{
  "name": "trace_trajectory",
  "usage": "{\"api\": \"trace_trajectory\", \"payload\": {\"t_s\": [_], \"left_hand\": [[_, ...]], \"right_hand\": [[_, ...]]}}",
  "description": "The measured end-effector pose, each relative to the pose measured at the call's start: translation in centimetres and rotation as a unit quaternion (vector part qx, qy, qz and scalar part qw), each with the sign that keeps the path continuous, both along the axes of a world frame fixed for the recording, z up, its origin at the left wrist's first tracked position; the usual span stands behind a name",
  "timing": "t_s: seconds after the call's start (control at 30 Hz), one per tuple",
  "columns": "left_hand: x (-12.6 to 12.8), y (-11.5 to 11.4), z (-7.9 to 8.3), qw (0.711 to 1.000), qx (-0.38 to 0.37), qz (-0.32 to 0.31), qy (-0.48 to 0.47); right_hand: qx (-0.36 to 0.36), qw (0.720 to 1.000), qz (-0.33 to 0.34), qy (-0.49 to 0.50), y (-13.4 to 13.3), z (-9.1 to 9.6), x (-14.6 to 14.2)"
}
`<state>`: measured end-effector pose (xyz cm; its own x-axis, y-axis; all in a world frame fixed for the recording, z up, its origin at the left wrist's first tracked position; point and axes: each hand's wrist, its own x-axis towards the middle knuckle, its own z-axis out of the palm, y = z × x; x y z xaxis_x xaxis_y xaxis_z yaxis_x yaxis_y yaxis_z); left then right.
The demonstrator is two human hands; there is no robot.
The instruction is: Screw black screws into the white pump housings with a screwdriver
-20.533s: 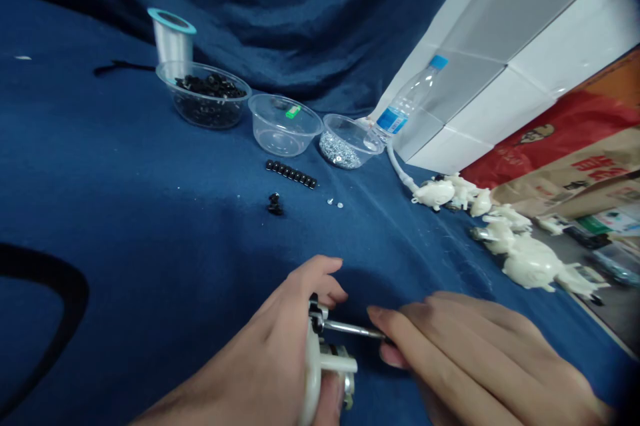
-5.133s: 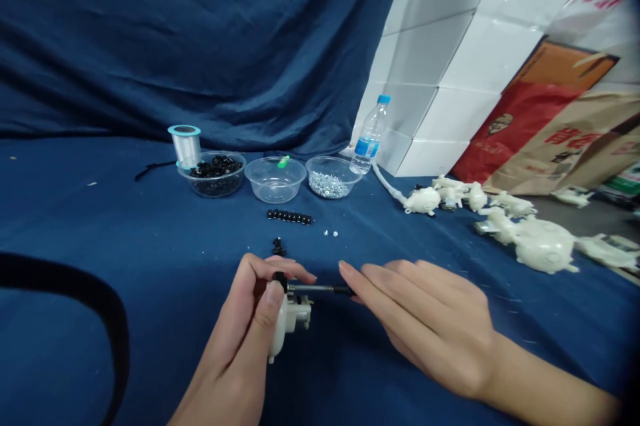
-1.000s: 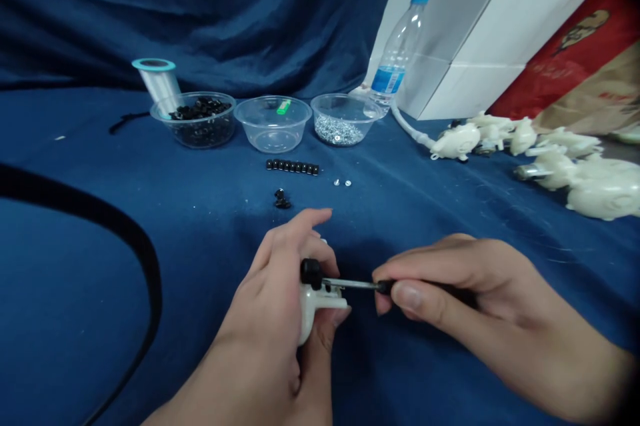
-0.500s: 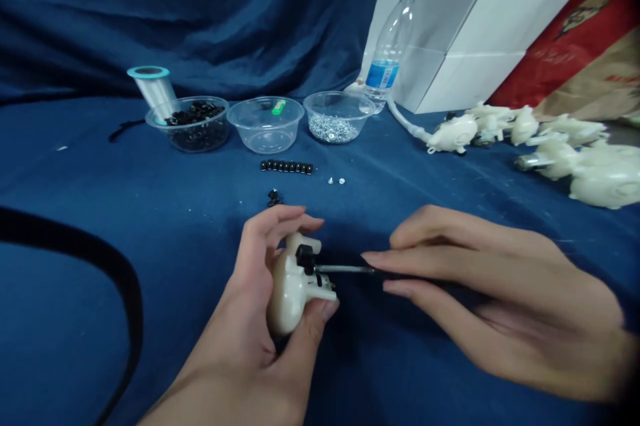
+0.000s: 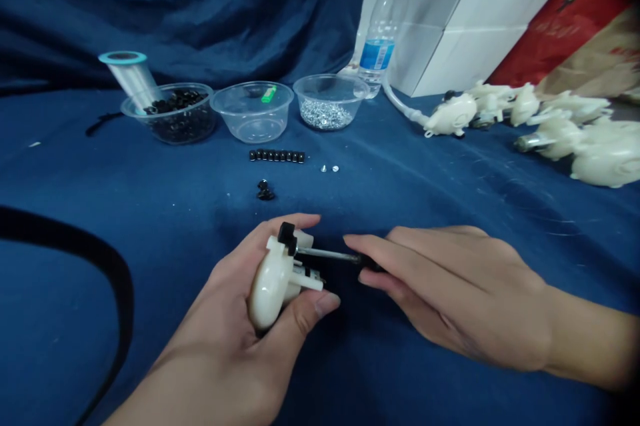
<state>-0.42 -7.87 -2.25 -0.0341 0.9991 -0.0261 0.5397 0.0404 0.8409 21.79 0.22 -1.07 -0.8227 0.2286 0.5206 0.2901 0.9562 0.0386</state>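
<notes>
Your left hand [image 5: 220,326] cradles a cream plastic figure [image 5: 267,296] against the palm, its fingers [image 5: 295,221] curled together behind the figure and the thumb pressed across its front. A black knob [image 5: 287,234] stands at the figure's upper end. Your right hand [image 5: 450,296] lies to the right, its fingers [image 5: 385,247] close together and pinching the black handle of a screwdriver [image 5: 327,253]. The steel shaft runs almost level to the black knob and touches it; the tip is hidden.

Both hands are above a dark blue cloth [image 5: 100,293]. Beyond them lie a row of black beads [image 5: 277,156], a small black cluster [image 5: 265,191] and two silver screws [image 5: 329,168]. Farther back stand three clear plastic bowls: the left bowl [image 5: 170,116] holds black parts, the middle bowl [image 5: 253,123] a green piece [image 5: 269,94], and the right bowl [image 5: 327,105] silver screws. A spool of clear line [image 5: 127,76] stands at the left bowl. At right, a white tube [image 5: 400,109] runs from a water bottle [image 5: 383,26] to a group of cream figures [image 5: 555,136].
</notes>
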Motion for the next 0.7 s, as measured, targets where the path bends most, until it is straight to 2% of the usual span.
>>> {"api": "trace_trajectory", "payload": {"t_s": [0.17, 0.27, 0.37, 0.47, 0.53, 0.57, 0.63, 0.7], "left_hand": [[-0.1, -0.2, -0.3, 0.999, 0.035, 0.012, 0.021], [0.0, 0.1, -0.1, 0.999, 0.031, -0.010, 0.019], [-0.1, 0.2, -0.1, 0.999, 0.035, -0.004, 0.031], [-0.3, 0.0, -0.2, 0.998, 0.045, -0.009, 0.042], [-0.4, -0.2, -0.3, 0.998, 0.044, -0.013, 0.037], [-0.4, -0.3, -0.2, 0.998, 0.044, -0.016, 0.031], [-0.2, -0.3, -0.1, 0.998, 0.052, -0.021, 0.015], [0.1, -0.2, 0.1, 0.998, 0.064, -0.027, 0.004]], "right_hand": [[-0.036, 0.999, -0.008, 0.031, -0.4, 0.0, -0.4], [-0.110, 0.993, -0.008, 0.049, -0.9, -0.2, -0.5], [-0.172, 0.982, -0.037, 0.072, -1.5, -0.2, -0.2], [-0.267, 0.958, -0.076, 0.076, -1.8, 0.5, -0.2], [-0.381, 0.918, -0.093, 0.060, -1.6, 1.2, -0.5], [-0.446, 0.888, -0.096, 0.054, -1.4, 1.6, -0.7], [-0.583, 0.805, -0.097, 0.042, -0.7, 2.3, -1.0], [-0.716, 0.693, -0.083, 0.035, 0.1, 2.8, -1.3]]}}
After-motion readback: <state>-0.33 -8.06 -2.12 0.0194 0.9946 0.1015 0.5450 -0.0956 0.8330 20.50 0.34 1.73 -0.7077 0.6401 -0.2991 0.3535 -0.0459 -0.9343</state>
